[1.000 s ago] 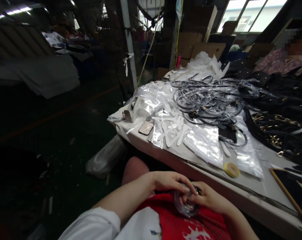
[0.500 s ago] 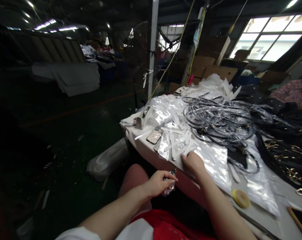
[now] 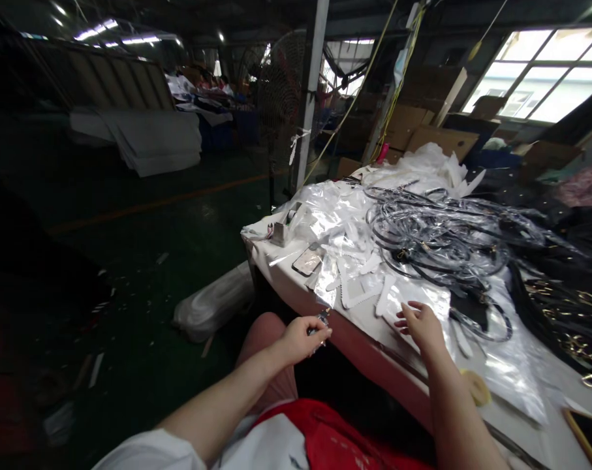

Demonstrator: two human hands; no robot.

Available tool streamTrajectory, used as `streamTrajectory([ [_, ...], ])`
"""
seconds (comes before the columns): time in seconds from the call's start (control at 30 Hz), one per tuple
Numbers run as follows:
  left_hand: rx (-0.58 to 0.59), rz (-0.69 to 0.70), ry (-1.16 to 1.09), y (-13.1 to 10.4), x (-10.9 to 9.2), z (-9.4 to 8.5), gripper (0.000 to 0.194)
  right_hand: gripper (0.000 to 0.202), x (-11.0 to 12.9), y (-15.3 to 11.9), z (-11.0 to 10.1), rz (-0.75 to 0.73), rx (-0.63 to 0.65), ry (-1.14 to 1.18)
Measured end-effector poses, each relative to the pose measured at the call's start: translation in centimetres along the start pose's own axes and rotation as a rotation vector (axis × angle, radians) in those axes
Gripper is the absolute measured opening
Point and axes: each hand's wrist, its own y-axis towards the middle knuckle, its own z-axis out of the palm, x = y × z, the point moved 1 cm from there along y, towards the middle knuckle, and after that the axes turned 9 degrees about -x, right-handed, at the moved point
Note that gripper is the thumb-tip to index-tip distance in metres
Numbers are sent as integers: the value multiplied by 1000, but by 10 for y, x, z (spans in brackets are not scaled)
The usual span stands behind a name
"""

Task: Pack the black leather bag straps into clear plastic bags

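Observation:
My left hand (image 3: 303,339) is closed in front of the table edge, above my knee. It grips a small bundle (image 3: 321,320), dark and shiny with what looks like clear plastic and metal; the fingers hide most of it. Over the table's near side, my right hand (image 3: 421,329) has its fingers apart and nothing in them. Flat clear plastic bags (image 3: 425,294) lie under and beyond it. To its left are white cut pieces with jagged edges (image 3: 361,294). A phone (image 3: 308,260) lies farther left.
Plastic-wrapped black straps (image 3: 437,225) are heaped mid-table, with black straps bearing gold clasps (image 3: 564,300) at the right. A yellow tape roll (image 3: 476,387) sits by my right forearm. A metal post (image 3: 311,98) rises behind the table; a wrapped roll (image 3: 215,303) is on the floor.
My right hand has lifted from the white jagged pieces, moved right and opened. My left hand, still holding the small bundle, has shifted slightly left and up. The view has turned a little.

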Motion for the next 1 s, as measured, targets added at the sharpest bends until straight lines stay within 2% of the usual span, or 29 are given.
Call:
streamTrajectory([
  [0.13,46,-6,6,1,1,9,49,42,6,0,-2,-34,24,-123],
  [0.27,106,-7,13,-5,0,21,52,46,26,10,19,-26,-11,-313],
  [0.4,140,7,-9,-11,-3,25,54,31,41,18,38,9,9,-362],
  [0.5,117,29,7,-14,-5,20,53,27,43,22,33,23,63,-292],
  [0.6,72,35,21,-15,-6,11,55,28,40,18,14,5,88,-149],
  [0.7,30,39,8,-13,-9,3,60,34,33,-11,-4,-89,52,28],
  [0.77,36,49,-23,-10,-13,-1,64,37,29,-44,-9,-179,114,160],
  [0.8,48,51,-47,-8,-16,-2,66,39,26,-64,-9,-217,196,233],
  [0.9,76,27,-118,-2,-23,0,71,39,21,-118,-3,-278,560,449],
  [0.93,87,13,-131,-1,-25,2,71,37,19,-131,-1,-275,644,489],
  [1.0,126,-14,-141,-1,-28,8,70,35,13,-145,4,-233,722,538],
])
